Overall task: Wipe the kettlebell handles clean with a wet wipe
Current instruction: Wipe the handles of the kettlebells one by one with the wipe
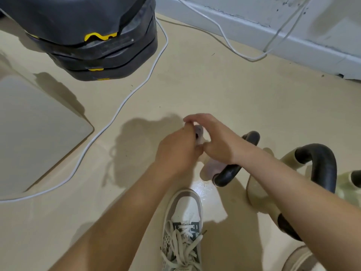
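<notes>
Over by the floor's (214, 85) bottom-right corner: three kettlebells in a row, partly hidden behind the right forearm.
Near handle (230, 173): thick matte black loop. Its lower end meets a pale lilac part just under the right wrist.
Second handle (324, 165): same black loop on a cream body (259, 196).
Third handle (356, 178): only a black stub at the right edge.
Left hand (176, 153): fingers curled in, pinching a small lilac thing (199, 131).
Right hand (218, 143): fingers and thumb curled on the same lilac thing, touching the left hand above the near handle.
Lilac thing: too blurry to say if it's the wipe or its packet.
Shoe (184, 218): grey and white, at the bottom edge.
Far-left corner: stack of black weights (109, 53) with yellow marks, white cable (117, 112) trailing beside it.
</notes>
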A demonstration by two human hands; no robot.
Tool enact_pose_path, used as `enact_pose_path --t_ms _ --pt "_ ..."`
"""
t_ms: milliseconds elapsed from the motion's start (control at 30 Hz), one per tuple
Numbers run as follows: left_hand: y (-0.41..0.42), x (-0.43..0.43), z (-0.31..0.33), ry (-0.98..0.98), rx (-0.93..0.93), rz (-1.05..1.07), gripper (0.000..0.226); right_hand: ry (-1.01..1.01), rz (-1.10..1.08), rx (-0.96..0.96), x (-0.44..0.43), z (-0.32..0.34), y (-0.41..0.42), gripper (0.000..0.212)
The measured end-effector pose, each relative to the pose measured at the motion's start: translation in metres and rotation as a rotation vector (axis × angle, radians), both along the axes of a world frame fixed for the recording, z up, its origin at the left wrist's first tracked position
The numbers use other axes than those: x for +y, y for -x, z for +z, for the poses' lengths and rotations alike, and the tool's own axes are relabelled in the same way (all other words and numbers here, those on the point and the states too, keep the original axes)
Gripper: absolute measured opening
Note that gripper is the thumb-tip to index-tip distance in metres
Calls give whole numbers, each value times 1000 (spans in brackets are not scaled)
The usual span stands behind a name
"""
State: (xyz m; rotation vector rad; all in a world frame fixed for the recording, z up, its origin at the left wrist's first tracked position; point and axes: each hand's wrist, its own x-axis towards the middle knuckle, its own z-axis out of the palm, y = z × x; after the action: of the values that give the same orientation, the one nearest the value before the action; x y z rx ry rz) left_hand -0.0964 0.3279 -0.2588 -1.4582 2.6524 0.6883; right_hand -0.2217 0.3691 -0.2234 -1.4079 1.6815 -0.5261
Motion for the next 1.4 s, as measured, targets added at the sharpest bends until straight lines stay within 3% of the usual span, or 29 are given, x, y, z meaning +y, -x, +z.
enact_pose_path --t_ms 67,133,233,300,367,500,567,667,800,900,967,1100,1200,1300,1400 --pt "-21 10 1 -146 145 70 38 5 327 340 -3 -1 -4 78" --pt "-39 17 4 -238 277 124 33 85 519 636 -7 -6 -10 77" --pt "-56 32 11 -258 488 258 20 325 620 920 -8 -20 -22 49" --pt "-67 46 11 -229 451 372 15 479 667 930 -4 -22 -39 23" --pt "-74 58 6 -230 409 405 19 533 737 849 0 -22 -58 25" --pt "-78 64 6 -277 451 384 22 303 887 784 -21 -15 -59 14" --pt "-74 56 12 -288 498 356 18 128 782 739 -32 -13 -42 22" --pt "-63 41 14 -239 500 337 32 256 613 621 -35 -19 -31 39" --pt "-62 29 7 9 468 351 41 304 360 453 -24 -31 -29 19" --pt "-69 37 5 259 501 206 25 77 -6 193 -11 -37 -24 67" --pt "-75 47 2 341 477 83 22 -31 -209 60 0 -32 -25 78" --pt "-86 55 4 394 338 -69 35 -170 -563 -348 24 -14 -33 75" --pt "-88 60 19 315 232 -135 43 -194 -737 -583 28 -1 -39 65" --pt "-85 66 29 234 213 -185 42 -204 -777 -501 23 5 -37 52" --pt "-78 61 28 264 314 -53 31 -158 -631 -70 14 6 -30 40"
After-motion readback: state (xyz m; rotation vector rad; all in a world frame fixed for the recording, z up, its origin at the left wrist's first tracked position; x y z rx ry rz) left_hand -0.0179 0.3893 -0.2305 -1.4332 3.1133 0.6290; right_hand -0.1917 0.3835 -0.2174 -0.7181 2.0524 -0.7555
